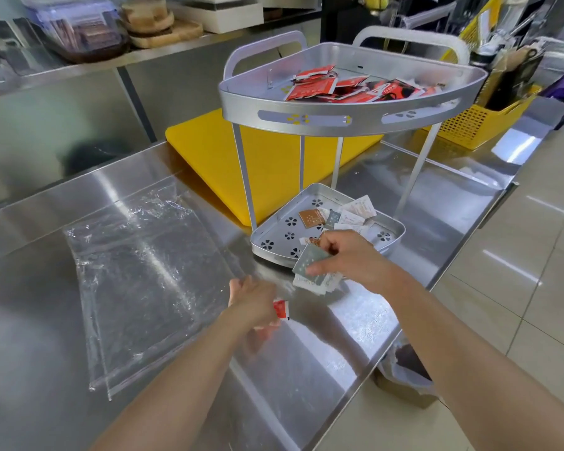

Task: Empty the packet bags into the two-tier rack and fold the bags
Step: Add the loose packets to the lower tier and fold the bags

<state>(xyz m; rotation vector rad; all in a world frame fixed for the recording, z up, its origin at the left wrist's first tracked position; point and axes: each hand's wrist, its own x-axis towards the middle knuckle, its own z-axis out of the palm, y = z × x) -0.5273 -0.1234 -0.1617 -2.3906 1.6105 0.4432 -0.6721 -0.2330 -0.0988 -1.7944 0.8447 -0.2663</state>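
Flat on the steel counter (355, 320), clear bag (144, 271) (long axis toward the viewer) | right hand (349, 258) pinching grey-green sachets (310, 260) beside the rack's lower tray (394, 244) | left hand (254, 301) closed on a red packet (281, 309).

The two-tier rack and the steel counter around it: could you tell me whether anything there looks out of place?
One red sachet is off with the left hand near the counter's front, while the other red sachets fill the silver two-tier rack's top tier. The right hand grips pale sachets by the bottom tier.
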